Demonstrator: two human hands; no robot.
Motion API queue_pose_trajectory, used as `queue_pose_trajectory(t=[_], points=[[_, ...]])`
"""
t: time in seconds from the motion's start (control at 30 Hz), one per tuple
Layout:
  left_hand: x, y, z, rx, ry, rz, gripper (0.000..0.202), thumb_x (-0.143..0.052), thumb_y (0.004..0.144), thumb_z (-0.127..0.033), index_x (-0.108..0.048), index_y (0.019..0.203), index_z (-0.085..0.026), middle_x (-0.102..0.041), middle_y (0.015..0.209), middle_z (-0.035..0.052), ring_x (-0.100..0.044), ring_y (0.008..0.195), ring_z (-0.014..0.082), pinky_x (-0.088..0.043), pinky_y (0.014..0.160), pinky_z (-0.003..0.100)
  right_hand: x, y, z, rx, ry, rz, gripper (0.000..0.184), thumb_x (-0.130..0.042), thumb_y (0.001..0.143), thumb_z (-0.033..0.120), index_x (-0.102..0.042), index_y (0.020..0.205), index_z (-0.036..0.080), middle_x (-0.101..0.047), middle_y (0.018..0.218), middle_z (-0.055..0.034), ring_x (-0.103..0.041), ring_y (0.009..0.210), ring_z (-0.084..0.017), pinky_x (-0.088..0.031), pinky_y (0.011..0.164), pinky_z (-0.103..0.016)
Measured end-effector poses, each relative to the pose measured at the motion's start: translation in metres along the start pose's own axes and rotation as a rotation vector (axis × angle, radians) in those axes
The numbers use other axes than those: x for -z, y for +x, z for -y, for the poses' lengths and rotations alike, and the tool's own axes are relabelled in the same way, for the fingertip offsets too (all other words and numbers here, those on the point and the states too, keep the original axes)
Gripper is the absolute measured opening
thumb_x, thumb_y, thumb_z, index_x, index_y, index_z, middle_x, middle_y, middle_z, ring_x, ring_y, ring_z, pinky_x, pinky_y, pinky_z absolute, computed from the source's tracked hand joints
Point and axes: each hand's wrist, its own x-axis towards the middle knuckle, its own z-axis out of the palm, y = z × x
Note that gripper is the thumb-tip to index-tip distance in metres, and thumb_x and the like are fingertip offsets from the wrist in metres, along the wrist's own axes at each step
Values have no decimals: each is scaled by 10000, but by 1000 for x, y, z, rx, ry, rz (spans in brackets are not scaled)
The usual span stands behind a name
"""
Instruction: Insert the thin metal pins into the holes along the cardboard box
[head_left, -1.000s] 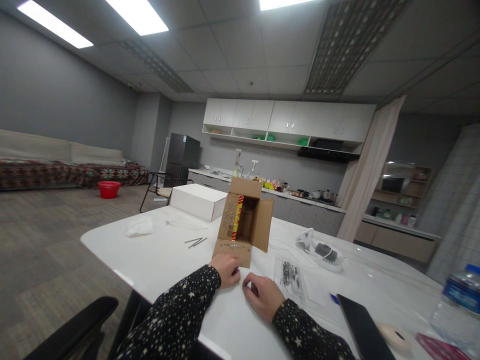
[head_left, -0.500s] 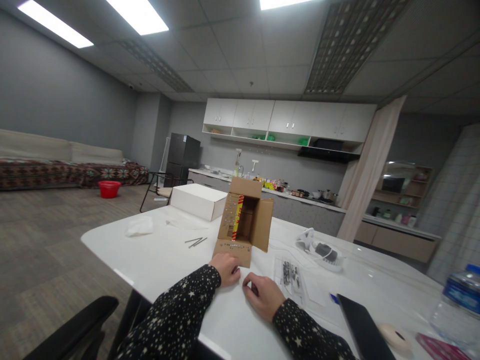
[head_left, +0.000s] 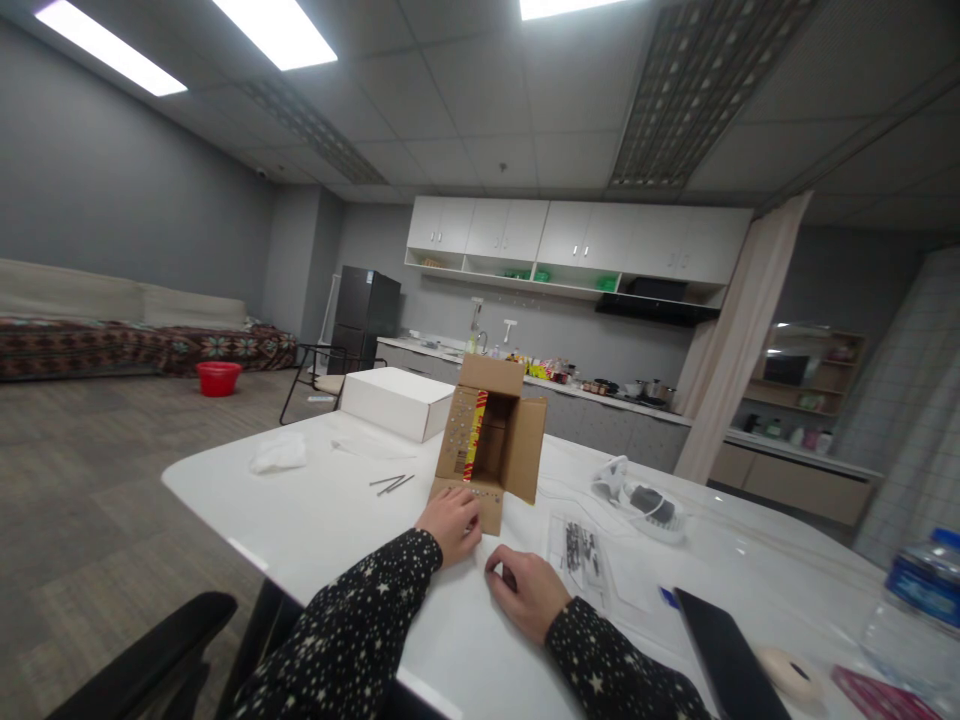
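The carton (head_left: 454, 445) stands open on the table (head_left: 322, 520), its mouth facing near, and the left hand (head_left: 452, 527) lies over its near flap (head_left: 491, 512), fingers bent and close together, though whether they pinch anything cannot be told. Just to the right and nearer, the right hand (head_left: 529, 592) rests loosely curled on the table, its grip likewise unclear. Left of the carton lie grey rods (head_left: 391, 485), with a white box (head_left: 394, 405) farther off, while a clear pack (head_left: 585, 552) of dark pieces lies right of the hands.
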Motion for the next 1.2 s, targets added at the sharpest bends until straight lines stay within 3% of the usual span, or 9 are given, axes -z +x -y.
queue_pose_trajectory(t=[0.23,0.47,0.77,1.2], points=[[1,1,2,28,-51,-46,111,-467,799,-187,-544,879,-179,-591,1114,78,-535,1039,217,-422,915,377,-2,-1,-1,-12,-25,13,146,-475,815,211,-606,879,211,-580,606,31,-479,561,-106,-285,572,-201],[-2,1,5,98,-76,37,220,-469,816,-207,-557,1016,-178,-527,1315,98,-468,1223,231,-352,1049,399,-2,0,-1,-10,-26,8,151,-467,829,227,-607,883,215,-589,613,29,-490,569,-108,-286,574,-205],[-6,2,7,131,-60,82,285,-448,849,-235,-548,1105,-160,-538,1310,114,-462,1243,233,-344,1060,397,0,0,1,-16,-7,8,156,-468,821,228,-613,877,214,-593,616,29,-487,567,-107,-290,571,-201],[-8,0,8,131,-49,61,255,-446,850,-232,-555,1072,-170,-562,1252,106,-497,1172,240,-365,1013,405,1,-1,2,-24,-34,15,167,-465,833,230,-621,887,206,-593,610,24,-496,569,-115,-285,576,-213]])
